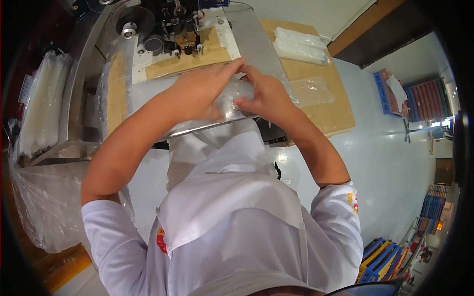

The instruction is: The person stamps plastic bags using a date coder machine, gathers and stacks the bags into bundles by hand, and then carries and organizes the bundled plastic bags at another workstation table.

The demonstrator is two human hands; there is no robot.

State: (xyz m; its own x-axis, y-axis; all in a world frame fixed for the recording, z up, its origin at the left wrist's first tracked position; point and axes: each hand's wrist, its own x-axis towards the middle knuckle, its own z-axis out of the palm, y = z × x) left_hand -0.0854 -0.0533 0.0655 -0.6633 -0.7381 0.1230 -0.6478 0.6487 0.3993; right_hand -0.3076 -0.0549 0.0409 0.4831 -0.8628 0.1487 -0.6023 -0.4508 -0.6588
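Clear plastic point(165, 89), like thin bags or film, lies along the front of the metal work table. My left hand point(200, 93) reaches over it, fingers stretched toward the right and thumb lowered near the front edge, slightly blurred. Opposite it, my right hand point(269, 96) curves around the shiny bulging end of the plastic, thumb on the near side and fingers on the far side. The fingertips of both hands come close together at the top. Just beyond them stands a small machine point(185, 37) with black rollers and knobs on a white plate point(224, 29).
A tan board point(340, 113) at the right carries packs of clear plastic point(301, 47) and a loose clear sheet point(313, 91). More bundled plastic point(44, 103) sits on a metal shelf at the left. Blue and red crates point(390, 93) stand on the floor.
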